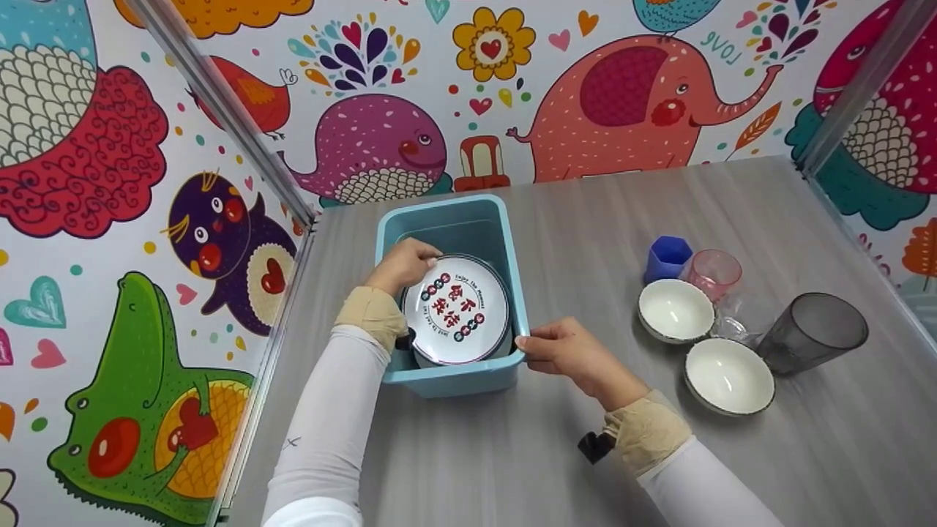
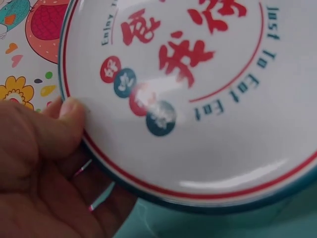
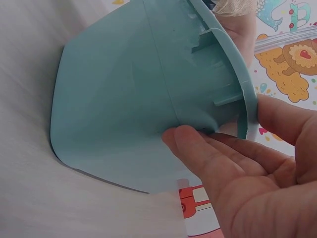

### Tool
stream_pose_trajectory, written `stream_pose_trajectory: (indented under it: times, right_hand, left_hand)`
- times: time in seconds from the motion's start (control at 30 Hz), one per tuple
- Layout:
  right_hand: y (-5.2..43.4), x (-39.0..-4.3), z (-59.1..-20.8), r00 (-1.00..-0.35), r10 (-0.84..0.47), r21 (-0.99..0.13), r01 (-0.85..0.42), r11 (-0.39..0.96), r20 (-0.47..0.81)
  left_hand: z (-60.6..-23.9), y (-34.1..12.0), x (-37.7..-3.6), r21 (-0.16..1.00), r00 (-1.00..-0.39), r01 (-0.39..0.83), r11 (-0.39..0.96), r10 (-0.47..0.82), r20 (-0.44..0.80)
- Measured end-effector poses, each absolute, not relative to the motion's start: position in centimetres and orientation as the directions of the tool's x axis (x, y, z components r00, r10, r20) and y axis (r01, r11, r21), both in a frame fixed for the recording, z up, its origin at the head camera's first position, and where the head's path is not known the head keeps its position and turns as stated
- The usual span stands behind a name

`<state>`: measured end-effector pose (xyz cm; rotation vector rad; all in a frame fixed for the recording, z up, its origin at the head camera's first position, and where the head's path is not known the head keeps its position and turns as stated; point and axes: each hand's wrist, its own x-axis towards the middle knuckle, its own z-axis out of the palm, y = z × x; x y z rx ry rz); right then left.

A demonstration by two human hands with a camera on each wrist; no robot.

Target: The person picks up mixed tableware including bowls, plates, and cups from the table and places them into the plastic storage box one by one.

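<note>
Inside the blue plastic bin [image 1: 468, 385] is a round white plate [image 1: 448, 344] with red lettering. My left hand [image 1: 401, 265] pinches the plate's far-left rim, thumb on the printed face and the other fingers beneath. The left wrist view shows that grip close up, with the plate [image 2: 223, 158] tilted over the bin's inside. At the bin's near right corner, my right hand [image 1: 575, 356] grips the rim. In the right wrist view its thumb lies over the rim while the other fingers press against the outer wall of the bin [image 3: 119, 94]. Whatever lies under the plate is mostly hidden.
On the table's right side stand two white bowls [image 1: 677, 311], a blue cup [image 1: 667, 258], a pink cup [image 1: 714, 272], a small clear glass [image 1: 734, 327] and a tall dark tumbler [image 1: 812, 333]. Patterned walls [image 1: 483, 110] border the table at the back and sides.
</note>
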<state>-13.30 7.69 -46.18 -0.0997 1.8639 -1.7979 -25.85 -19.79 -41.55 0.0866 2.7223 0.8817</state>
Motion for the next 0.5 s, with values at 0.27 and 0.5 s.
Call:
stream_pose_trajectory:
  times: [0.27, 0.5]
  right_hand:
    - [7.7, -13.2, -46.3, -0.853, -0.402, -0.943, 0.309, 0.122, -0.332]
    - [7.5, -13.3, -46.3, -0.857, -0.404, -0.947, 0.297, 0.122, -0.321]
  left_hand:
    - [-42.9, -19.8, -25.9, 0.550, -0.950, -0.029, 0.835, 0.148, -0.275]
    - [-43.6, -19.8, -26.0, 0.543, -0.944, -0.051, 0.838, 0.137, -0.300]
